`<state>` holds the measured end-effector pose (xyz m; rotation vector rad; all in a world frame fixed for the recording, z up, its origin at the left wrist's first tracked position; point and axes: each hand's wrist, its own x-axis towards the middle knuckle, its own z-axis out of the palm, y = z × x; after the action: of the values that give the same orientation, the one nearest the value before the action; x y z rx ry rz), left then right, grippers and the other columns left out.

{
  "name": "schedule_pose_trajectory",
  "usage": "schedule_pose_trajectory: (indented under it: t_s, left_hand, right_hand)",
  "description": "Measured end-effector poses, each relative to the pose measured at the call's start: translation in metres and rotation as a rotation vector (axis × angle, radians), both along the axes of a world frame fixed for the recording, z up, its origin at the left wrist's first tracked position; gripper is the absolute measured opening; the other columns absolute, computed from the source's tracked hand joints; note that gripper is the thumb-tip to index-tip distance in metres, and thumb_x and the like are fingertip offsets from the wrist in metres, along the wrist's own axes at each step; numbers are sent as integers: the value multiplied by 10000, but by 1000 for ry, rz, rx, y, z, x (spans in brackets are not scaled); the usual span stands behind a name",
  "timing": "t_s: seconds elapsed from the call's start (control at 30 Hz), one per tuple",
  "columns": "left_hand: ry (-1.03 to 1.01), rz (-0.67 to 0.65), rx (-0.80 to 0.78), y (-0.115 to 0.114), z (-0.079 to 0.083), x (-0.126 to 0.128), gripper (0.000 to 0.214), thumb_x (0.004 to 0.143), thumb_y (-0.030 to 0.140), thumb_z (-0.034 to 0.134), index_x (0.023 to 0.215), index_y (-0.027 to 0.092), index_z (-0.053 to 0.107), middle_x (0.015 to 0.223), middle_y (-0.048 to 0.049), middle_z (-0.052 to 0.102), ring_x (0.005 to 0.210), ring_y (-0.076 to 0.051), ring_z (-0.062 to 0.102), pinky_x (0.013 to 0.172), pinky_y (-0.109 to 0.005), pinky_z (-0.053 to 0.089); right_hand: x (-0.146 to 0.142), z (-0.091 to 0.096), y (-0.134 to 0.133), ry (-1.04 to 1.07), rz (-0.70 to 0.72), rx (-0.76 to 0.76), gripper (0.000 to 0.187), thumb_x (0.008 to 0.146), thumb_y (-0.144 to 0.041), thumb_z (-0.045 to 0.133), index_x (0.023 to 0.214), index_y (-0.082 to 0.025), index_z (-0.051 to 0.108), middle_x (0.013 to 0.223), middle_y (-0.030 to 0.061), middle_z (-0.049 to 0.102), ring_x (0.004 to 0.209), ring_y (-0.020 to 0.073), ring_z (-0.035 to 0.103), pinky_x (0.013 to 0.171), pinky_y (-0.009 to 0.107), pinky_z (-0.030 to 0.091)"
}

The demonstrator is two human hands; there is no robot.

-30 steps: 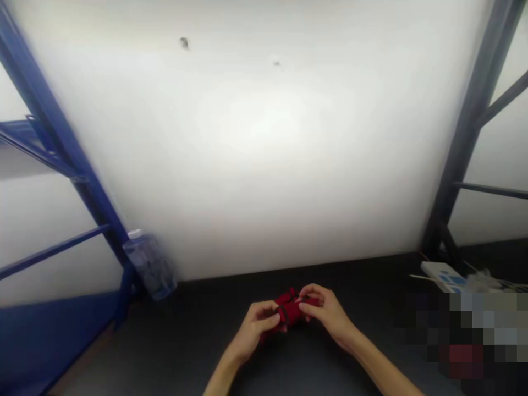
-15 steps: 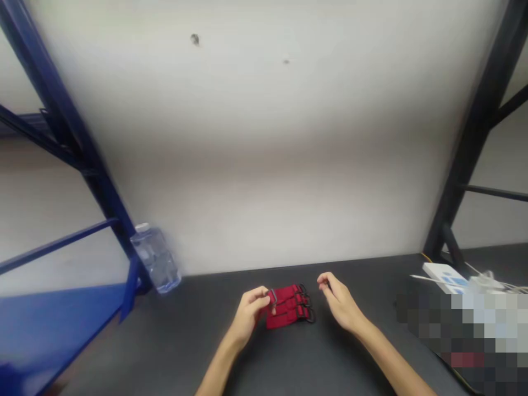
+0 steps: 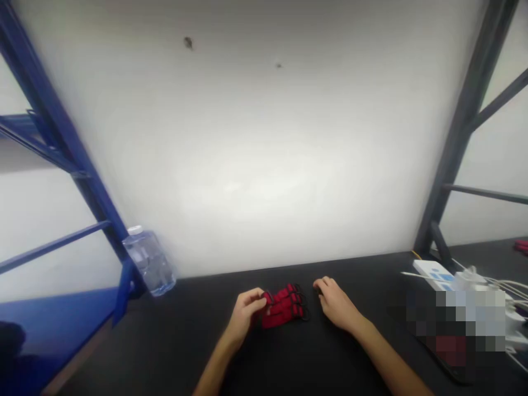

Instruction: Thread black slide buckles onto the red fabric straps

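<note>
Three red webbing straps [image 3: 284,311] lie side by side on the dark tabletop [image 3: 165,341], with black rings at their right ends. My left hand [image 3: 246,313] grips their left ends between thumb and fingers, where another dark ring is partly hidden. My right hand [image 3: 335,303] rests on the table just right of the rings, fingers apart and holding nothing.
A clear plastic water bottle [image 3: 148,263] stands against the blue shelf upright [image 3: 99,192] at the back left. A white power strip [image 3: 431,273] with cables sits at the right, beside a pixelated patch [image 3: 457,324]. A white wall [image 3: 264,137] rises behind.
The straps, bunched between both hands a second ago, now lie flat on the table. My right hand has let go and moved right, settling onto the table. My left hand stays at their left ends.
</note>
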<state>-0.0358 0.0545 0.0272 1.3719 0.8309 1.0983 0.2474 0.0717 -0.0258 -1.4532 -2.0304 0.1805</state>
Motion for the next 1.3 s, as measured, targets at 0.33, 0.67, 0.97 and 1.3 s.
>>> schedule_pose_trajectory:
  t_s: [0.33,0.67,0.97,1.3]
  left_hand:
    - [58,-188,-55,-10,10,9,152,749,257,694,745,109,660,704,-33,644,650,-147,560,644,-241,397]
    - [107,-294,-53,-18,13,15,216,779,322,701,778,106,690,706,-60,673,656,-160,582,661,-262,415]
    - [173,-313,-114,-20,8,19,255,785,368,708,867,131,657,660,-7,604,534,-110,529,530,-226,420]
    - [334,-14,125,-22,3,29,386,680,332,789,1008,133,745,859,-78,709,745,-185,615,673,-268,489]
  right_hand:
    - [-26,37,-19,405,157,-9,129,838,-195,546,916,-201,649,903,52,640,820,209,570,741,317,459]
    - [-54,52,-46,586,476,-202,188,889,-365,565,863,-203,656,907,38,635,895,209,557,830,325,428]
    - [-58,49,-44,691,517,-379,303,873,-432,571,719,-171,573,688,-9,549,665,145,501,630,247,391]
    - [-63,32,-35,883,465,-538,345,886,-484,543,725,-187,469,523,-78,395,433,65,311,418,186,218]
